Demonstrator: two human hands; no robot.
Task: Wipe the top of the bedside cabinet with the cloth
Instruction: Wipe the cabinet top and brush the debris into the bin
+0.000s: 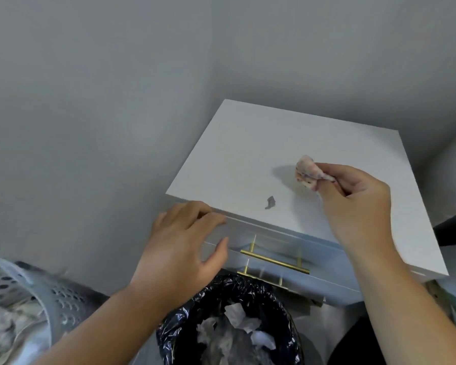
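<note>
The white bedside cabinet (248, 143) stands in a grey corner, its flat top facing me. My right hand (353, 198) hovers over the right half of the top, fingers pinched on a crumpled pinkish cloth (306, 172), which hangs just above the surface and casts a shadow. A small grey scrap (269, 202) lies on the top near the front edge, left of the cloth. My left hand (184, 243) is spread open at the cabinet's front left corner, fingertips at the edge, holding nothing.
Gold bar handles (274, 260) run across the drawer fronts below the top. A bin lined with a black bag (232, 322), holding crumpled paper, stands right in front of the cabinet. A perforated grey laundry basket (45, 299) sits at the lower left. Grey walls close in behind and left.
</note>
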